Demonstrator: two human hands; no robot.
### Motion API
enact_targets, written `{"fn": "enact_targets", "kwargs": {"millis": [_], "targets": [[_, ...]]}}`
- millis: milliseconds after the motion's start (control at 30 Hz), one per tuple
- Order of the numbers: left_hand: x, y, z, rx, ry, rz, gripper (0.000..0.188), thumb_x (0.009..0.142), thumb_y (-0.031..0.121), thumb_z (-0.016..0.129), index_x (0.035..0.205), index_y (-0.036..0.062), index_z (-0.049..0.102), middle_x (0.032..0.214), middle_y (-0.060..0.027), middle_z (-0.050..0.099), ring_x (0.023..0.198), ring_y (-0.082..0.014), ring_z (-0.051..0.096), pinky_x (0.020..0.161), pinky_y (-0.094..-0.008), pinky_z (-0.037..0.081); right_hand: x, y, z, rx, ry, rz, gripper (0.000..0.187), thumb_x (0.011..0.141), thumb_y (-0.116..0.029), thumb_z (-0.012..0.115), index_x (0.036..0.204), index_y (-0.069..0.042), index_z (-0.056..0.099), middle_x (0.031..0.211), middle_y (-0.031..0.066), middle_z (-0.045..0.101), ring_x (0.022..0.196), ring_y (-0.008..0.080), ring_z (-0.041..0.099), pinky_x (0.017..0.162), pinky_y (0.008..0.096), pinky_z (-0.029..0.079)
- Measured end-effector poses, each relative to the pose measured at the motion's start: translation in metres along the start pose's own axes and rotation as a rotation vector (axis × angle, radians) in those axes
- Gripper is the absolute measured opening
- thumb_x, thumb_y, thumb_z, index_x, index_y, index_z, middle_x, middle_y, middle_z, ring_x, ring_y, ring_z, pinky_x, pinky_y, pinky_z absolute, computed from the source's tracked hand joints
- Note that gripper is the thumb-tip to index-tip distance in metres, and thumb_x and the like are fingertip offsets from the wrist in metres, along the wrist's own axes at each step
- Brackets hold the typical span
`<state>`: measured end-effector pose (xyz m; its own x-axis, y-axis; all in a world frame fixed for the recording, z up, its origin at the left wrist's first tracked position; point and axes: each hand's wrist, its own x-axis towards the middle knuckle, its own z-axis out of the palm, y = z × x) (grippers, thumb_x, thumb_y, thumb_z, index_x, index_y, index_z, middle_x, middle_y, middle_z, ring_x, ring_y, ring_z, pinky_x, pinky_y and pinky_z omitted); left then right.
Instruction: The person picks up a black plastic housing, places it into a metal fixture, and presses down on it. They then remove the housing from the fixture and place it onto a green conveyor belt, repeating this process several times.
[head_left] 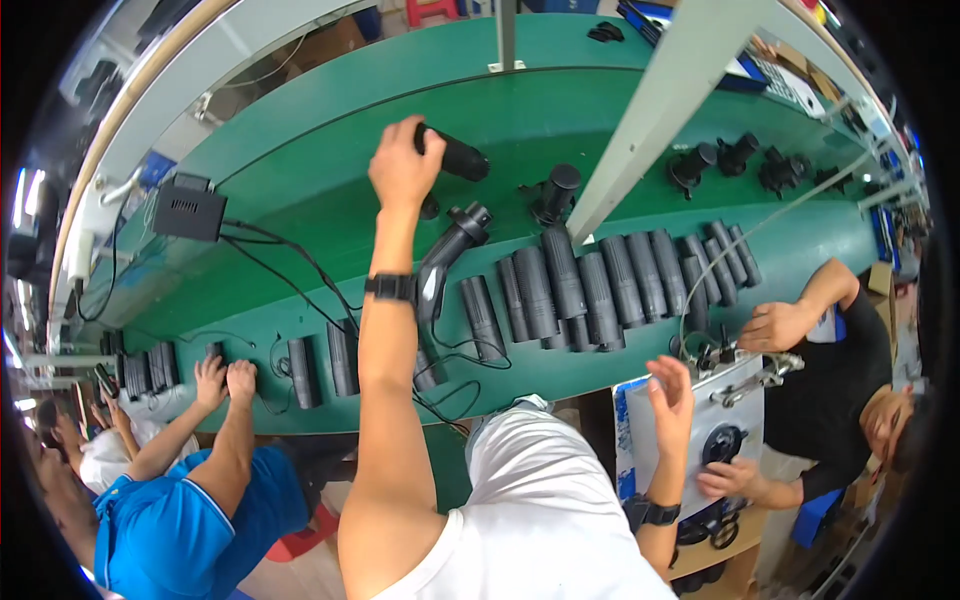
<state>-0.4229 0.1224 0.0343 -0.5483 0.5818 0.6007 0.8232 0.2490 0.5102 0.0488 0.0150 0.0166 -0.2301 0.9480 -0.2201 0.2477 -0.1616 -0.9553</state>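
Note:
My left hand [405, 165] reaches far over the green bench, its fingers wrapped round one end of a black cylinder [460, 158]. The cylinder lies tilted, its other end pointing right. Below that hand, a black angled tool [452, 250] with a grey grip and a cable is beside my forearm. My right hand [670, 395] hovers beside the bench's near edge, fingers spread and slightly curled, with nothing in it. Nearest to it is a white panel [650, 425]. Several ribbed black cylinders [598, 295] stand grouped in the middle of the bench.
The bench [330, 130] carries a black box [190, 213] with cables at left. A grey post [660, 110] rises from it. At right, a co-worker's hands [775, 325] are by a metal clamp [760, 378]; at left, another co-worker's hands [225, 380] work on the bench.

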Motion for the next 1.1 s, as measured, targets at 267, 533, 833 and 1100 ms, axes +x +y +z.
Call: {"fn": "enact_targets", "kwargs": {"millis": [267, 533, 833, 1100], "targets": [[-0.085, 0.173, -0.032, -1.332, -1.078, 0.497, 0.030, 0.089, 0.015, 0.052, 0.109, -0.0007, 0.066, 0.118, -0.0109, 0.063, 0.111, -0.0204, 0.057, 0.096, -0.0329, 0.044, 0.044, -0.058, 0.027, 0.648, -0.614, -0.005, 0.075, 0.088, -0.056, 0.055, 0.133, 0.004, 0.044, 0.123, 0.0203, 0.058, 0.111, 0.0289, 0.059, 0.095, 0.0386, 0.046], [-0.222, 0.226, -0.004, -1.448, -1.446, -0.143, 0.066, 0.092, 0.039, 0.059, 0.141, 0.0042, 0.031, 0.127, -0.0114, 0.049, 0.113, -0.0194, 0.052, 0.095, -0.0339, 0.043, 0.021, -0.040, -0.019, 0.937, 0.374, -0.160, 0.056, 0.086, -0.038, 0.067, 0.124, -0.005, 0.043, 0.112, 0.0107, 0.055, 0.100, 0.0218, 0.058, 0.086, 0.0369, 0.051], [-0.286, 0.282, -0.001, -1.618, -2.379, -1.007, 0.063, 0.097, 0.052, 0.027, 0.117, -0.0006, 0.054, 0.087, -0.0136, 0.065, 0.058, -0.0222, 0.057, 0.054, -0.0331, 0.047, -0.062, 0.016, -0.094, 1.127, 0.248, -0.582, 0.076, 0.073, -0.052, 0.077, 0.126, -0.011, 0.040, 0.112, 0.0035, 0.049, 0.112, 0.0243, 0.047, 0.104, 0.0431, 0.036], [-0.320, 0.303, -0.003, -1.152, -2.483, -0.733, 0.054, 0.100, 0.048, 0.030, 0.124, 0.0042, 0.053, 0.096, -0.0151, 0.066, 0.074, -0.0211, 0.064, 0.066, -0.0300, 0.050, -0.125, 0.027, -0.118, 0.819, 0.689, -0.625, 0.057, 0.076, -0.032, 0.075, 0.117, -0.012, 0.040, 0.100, 0.0035, 0.047, 0.101, 0.0211, 0.049, 0.101, 0.0405, 0.037]]}}
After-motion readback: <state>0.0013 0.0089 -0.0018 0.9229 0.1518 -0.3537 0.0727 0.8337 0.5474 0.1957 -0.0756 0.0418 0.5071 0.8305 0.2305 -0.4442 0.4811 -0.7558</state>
